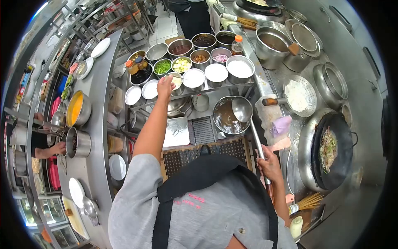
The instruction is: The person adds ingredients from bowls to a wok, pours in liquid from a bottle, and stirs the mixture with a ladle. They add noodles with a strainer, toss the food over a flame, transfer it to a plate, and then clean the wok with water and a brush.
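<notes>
My left hand [166, 86] reaches forward over the rack of seasoning tins, its fingers closed on a thin metal spoon [179, 77]. The spoon's far end points toward a tin of white powder [194, 77]; its bowl is not clear to see. Beneath the fingers sits a tin of pale contents [177, 81]. My right hand [270, 163] grips the long handle of a ladle [242, 109], whose bowl hangs over a pot of brownish liquid [227, 119]. On the right, a black wok [342, 166] contains a mix of food with green shreds [328, 151].
A perforated strainer [311, 103] with white food rests right of the rack. Bamboo brushes [310, 203] lie near my right elbow. Along the left counter [97, 141] stand steel bowls and plates; another person's hand [59, 148] touches a steel pot [78, 143] there. Someone in dark clothing [192, 20] stands ahead.
</notes>
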A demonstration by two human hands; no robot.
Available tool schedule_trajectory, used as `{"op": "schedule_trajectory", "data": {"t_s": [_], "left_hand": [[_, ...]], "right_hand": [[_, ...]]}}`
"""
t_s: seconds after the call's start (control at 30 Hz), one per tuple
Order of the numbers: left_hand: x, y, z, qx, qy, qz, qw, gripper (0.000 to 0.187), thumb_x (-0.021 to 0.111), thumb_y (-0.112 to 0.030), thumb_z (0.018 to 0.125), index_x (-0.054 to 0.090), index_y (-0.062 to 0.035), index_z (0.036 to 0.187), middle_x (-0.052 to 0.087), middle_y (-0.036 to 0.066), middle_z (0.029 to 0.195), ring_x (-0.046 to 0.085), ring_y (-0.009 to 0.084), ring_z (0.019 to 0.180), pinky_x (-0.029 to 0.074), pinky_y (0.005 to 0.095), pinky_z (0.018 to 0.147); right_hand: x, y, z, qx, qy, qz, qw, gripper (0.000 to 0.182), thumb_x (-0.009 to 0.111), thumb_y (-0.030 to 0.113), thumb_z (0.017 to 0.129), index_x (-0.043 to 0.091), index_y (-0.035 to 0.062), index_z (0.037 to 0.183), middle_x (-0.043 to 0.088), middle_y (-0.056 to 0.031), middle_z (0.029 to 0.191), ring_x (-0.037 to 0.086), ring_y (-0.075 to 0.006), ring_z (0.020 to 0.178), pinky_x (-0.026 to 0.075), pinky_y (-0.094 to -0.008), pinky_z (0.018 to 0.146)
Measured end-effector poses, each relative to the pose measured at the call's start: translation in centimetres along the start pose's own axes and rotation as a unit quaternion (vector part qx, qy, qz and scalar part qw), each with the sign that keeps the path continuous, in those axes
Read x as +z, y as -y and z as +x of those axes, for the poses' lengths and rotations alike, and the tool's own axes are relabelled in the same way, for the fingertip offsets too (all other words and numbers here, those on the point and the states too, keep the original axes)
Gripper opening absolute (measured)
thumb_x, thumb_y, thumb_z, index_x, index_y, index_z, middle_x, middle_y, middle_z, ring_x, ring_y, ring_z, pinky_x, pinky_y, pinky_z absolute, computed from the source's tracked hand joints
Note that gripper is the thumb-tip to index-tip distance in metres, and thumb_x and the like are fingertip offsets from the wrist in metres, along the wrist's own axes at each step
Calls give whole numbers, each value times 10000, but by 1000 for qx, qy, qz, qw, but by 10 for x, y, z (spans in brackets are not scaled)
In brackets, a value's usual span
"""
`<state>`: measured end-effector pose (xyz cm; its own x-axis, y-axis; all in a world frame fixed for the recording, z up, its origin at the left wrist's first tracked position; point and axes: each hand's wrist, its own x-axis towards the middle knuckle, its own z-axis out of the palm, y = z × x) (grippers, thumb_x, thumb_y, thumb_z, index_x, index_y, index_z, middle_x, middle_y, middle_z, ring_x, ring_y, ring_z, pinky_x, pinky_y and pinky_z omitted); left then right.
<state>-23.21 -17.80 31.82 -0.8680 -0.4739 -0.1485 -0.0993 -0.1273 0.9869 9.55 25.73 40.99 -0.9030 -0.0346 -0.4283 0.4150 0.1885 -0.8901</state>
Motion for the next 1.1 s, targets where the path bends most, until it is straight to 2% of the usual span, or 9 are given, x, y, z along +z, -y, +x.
{"op": "schedule_trajectory", "data": {"t_s": [0.13,0.23,0.4,0.53,0.57,0.67,0.7,0.8,1.1], "left_hand": [[26,16,56,-18,59,-58,996,380,618,-228,942,583,77,1166,643,104,868,646,161,702,571,269,622],[41,-11,38,163,144,120,969,300,545,-232,982,632,51,1030,660,138,807,658,187,676,558,319,631],[20,-77,-15,459,278,311,784,235,528,-180,999,647,22,1025,670,161,967,674,286,853,517,379,759],[-22,-95,-16,492,185,304,795,224,518,-165,1002,643,19,1027,665,173,1004,650,343,907,511,394,802],[-35,-96,-14,442,136,315,828,234,508,-180,1008,632,17,1031,666,169,971,645,348,910,513,389,831],[-64,-83,-7,306,35,189,932,284,448,-193,1051,608,37,998,671,126,889,682,207,807,545,329,756],[-71,-73,-1,301,18,156,941,289,441,-191,1055,600,41,991,669,108,884,671,148,766,549,301,707],[-81,-47,10,238,1,97,966,281,454,-196,1050,596,40,994,672,112,879,672,153,750,556,297,704],[-50,-13,15,254,6,168,952,291,431,-189,1048,587,38,957,670,110,832,689,174,718,561,306,683]], "right_hand": [[32,-22,28,34,-47,5,998,587,560,-3,859,433,18,1431,545,-21,674,504,-88,478,407,-248,407],[46,-16,33,50,-61,-4,997,575,564,3,858,448,29,1421,540,-25,659,510,-93,481,408,-255,408],[53,-6,36,87,-76,-13,993,556,551,0,859,456,27,1406,546,-29,703,502,-100,483,411,-259,407],[48,-1,39,105,-82,5,991,548,550,-3,858,469,25,1398,570,-21,781,498,-88,502,411,-256,404],[46,5,40,102,-77,4,992,550,549,-2,857,468,28,1400,567,-17,775,495,-86,499,411,-254,403],[40,9,44,103,-78,2,992,565,539,-2,857,456,28,1416,546,-4,729,486,-80,486,414,-247,399],[38,11,45,107,-79,2,991,570,537,-4,857,451,25,1420,543,-3,721,487,-80,485,416,-247,400],[31,26,48,95,-61,-11,994,593,531,-15,854,432,26,1437,536,2,706,486,-71,488,411,-239,405],[32,61,47,87,-50,-4,995,562,536,-17,848,467,40,1403,532,20,732,480,-51,518,395,-211,417]]}}
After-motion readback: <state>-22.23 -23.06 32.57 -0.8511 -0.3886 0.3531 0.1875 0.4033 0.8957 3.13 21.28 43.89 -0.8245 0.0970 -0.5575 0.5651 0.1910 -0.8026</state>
